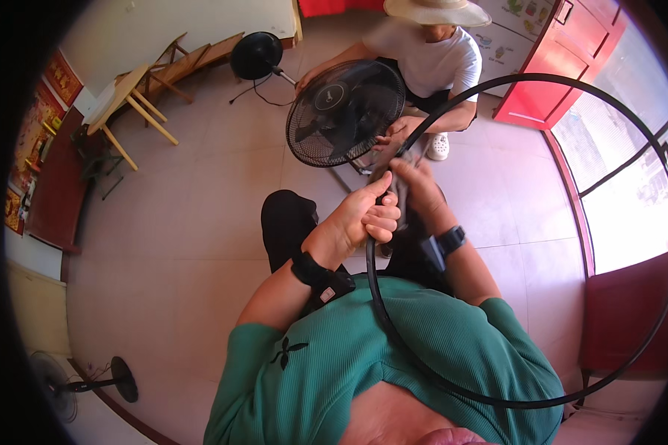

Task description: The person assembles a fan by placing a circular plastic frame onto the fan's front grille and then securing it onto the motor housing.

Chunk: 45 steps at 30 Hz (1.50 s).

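Observation:
A large thin black fan guard ring [527, 77] with a small clasp on its right side loops from my hands out to the right and back across my chest. My left hand [367, 211] is closed around the ring, thumb up. Just beyond it, my right hand [421, 185], partly blurred, grips a greyish cloth [384, 156] against the ring. Past my hands stands a black floor fan [346, 111] with its round wire grille tilted up. A co-worker in a straw hat [439, 63] squats behind it, one hand at its far left edge and the other near the cloth.
Behind the fan lies a black round fan base [257, 55] with a cord. A wooden stool [130, 96] and a bench stand at the far left. Another fan [100, 384] is at the lower left. A red door [560, 63] opens at the far right.

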{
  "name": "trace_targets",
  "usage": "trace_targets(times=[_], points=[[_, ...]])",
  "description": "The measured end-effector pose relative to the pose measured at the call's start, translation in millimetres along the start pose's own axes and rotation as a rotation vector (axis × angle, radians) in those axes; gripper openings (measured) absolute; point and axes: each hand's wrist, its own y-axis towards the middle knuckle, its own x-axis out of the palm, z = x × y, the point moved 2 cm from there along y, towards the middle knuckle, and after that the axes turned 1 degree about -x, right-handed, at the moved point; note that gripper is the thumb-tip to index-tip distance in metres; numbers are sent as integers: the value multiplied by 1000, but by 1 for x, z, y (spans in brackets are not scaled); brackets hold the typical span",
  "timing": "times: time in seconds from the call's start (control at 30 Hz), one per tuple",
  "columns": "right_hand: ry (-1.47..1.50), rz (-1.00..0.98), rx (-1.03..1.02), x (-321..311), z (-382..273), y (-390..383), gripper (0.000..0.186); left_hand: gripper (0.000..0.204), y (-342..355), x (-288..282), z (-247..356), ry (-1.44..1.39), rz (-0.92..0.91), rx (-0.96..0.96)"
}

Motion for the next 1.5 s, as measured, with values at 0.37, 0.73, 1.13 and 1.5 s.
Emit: trace_targets(times=[0.37,0.73,1.13,1.5], points=[[63,319,-126,-85,-35,43,17,46,-12,-9,1,-67,134,-43],[-181,413,-2,-116,-17,46,25,42,8,-7,-10,43,240,-219],[-73,867,-421,-236,-68,46,20,49,3,24,0,21,421,-98],[27,731,254,-146,-10,5,25,85,47,-18,40,1762,154,769]])
